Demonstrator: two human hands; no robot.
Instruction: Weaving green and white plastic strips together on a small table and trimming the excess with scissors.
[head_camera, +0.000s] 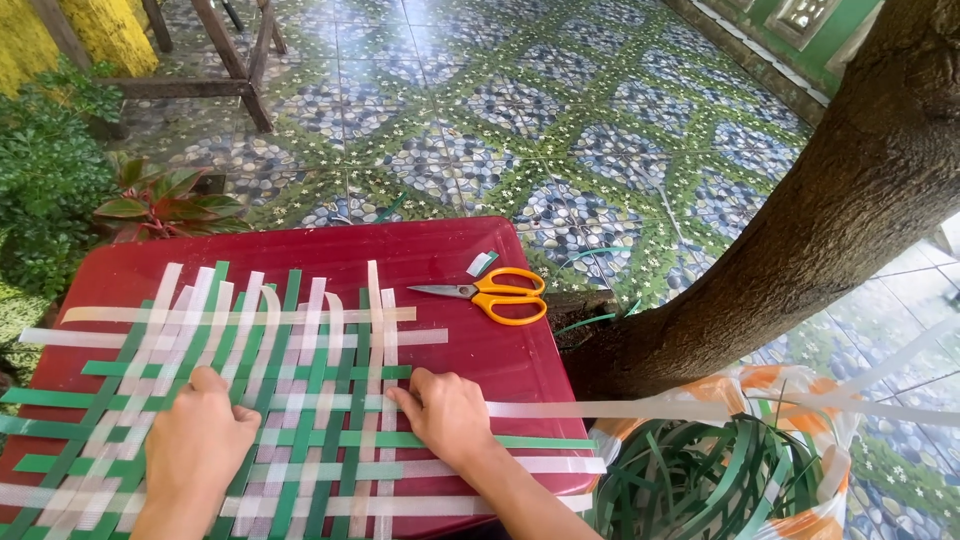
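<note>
Hands (320, 430) on woven strips (300, 400), scissors (490, 293) beyond

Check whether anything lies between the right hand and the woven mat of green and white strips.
Nothing visible does. The right hand already rests flat on the woven mat, fingers pressing its right edge, and the left hand presses the mat too. The orange scissors lie apart, further back on the red table.

Woven strips (300, 400): smooth plastic banding, green and translucent white, slightly glossy. Counter (440, 250) beneath them: glossy red plastic. Scissors (490, 293) beyond the strips: metal blades, shiny orange plastic handles. Tree trunk (830, 210) right of the counter: rough bark. Floor (560, 120): glazed patterned tile.
</note>
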